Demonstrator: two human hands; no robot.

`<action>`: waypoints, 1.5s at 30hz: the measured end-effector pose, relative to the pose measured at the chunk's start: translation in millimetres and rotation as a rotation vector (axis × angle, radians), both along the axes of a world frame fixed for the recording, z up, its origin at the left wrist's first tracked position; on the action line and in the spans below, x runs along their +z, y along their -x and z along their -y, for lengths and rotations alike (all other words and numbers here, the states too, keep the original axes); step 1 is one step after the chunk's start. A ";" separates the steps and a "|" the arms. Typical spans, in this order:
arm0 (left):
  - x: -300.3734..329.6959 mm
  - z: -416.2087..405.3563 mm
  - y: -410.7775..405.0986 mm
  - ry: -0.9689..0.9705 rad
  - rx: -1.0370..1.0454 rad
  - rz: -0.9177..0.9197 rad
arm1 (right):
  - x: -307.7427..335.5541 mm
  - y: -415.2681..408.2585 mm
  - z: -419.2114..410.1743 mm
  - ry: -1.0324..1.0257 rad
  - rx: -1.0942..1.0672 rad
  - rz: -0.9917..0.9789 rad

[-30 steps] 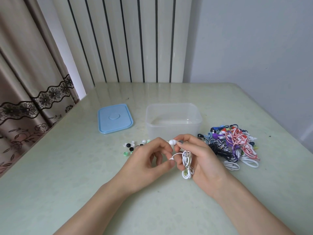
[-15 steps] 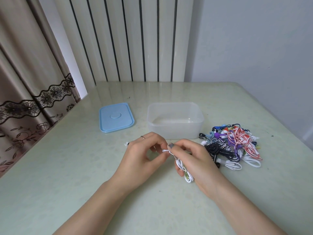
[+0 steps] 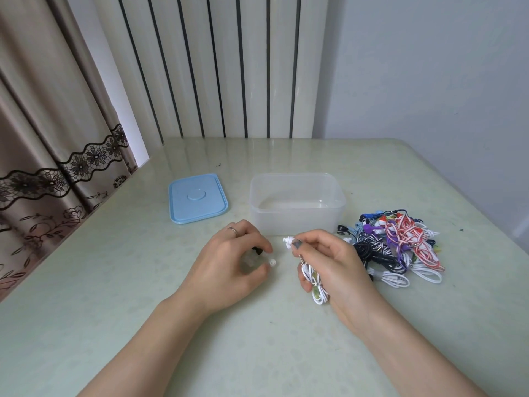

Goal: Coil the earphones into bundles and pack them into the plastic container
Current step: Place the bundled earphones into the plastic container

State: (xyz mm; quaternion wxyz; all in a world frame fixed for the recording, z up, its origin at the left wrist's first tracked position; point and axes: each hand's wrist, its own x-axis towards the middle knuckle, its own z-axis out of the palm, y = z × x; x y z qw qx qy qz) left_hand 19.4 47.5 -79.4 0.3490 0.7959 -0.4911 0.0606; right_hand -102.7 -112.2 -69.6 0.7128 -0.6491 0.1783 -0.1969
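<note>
Pinching a white earbud (image 3: 288, 242) and its coiled cable (image 3: 313, 282), the right hand (image 3: 337, 265) grip could slacken and unravel the bundle while the left hand (image 3: 229, 267), apparently curled over loose ear tips (image 3: 272, 262) on the bench (image 3: 114, 282), fumbles them.

Lid (image 3: 198, 198) pale blue; container (image 3: 297, 222) translucent white; held earphones (image 3: 313, 279) white, perhaps green-flecked; tabletop (image 3: 114, 282) pale green.

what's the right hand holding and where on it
White earphones, coiled cable bundled in the right hand, with one earbud pinched at its fingertips.
</note>
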 end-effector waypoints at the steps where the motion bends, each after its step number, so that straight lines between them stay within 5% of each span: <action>1: -0.3 0.2 -0.3 -0.024 -0.004 0.016 | 0.4 -0.3 -1.0 -0.007 -0.008 0.017; 15: -1.0 6.3 3.3 -0.071 -0.045 0.134 | 3.0 2.8 -4.3 0.079 -0.041 -0.016; 28: 6.3 8.7 17.2 0.147 -0.069 -0.296 | 7.7 3.6 -5.2 0.019 -0.015 0.012; 45: 7.1 6.6 18.4 0.173 -0.079 -0.400 | 8.9 7.7 -8.5 0.098 0.013 0.049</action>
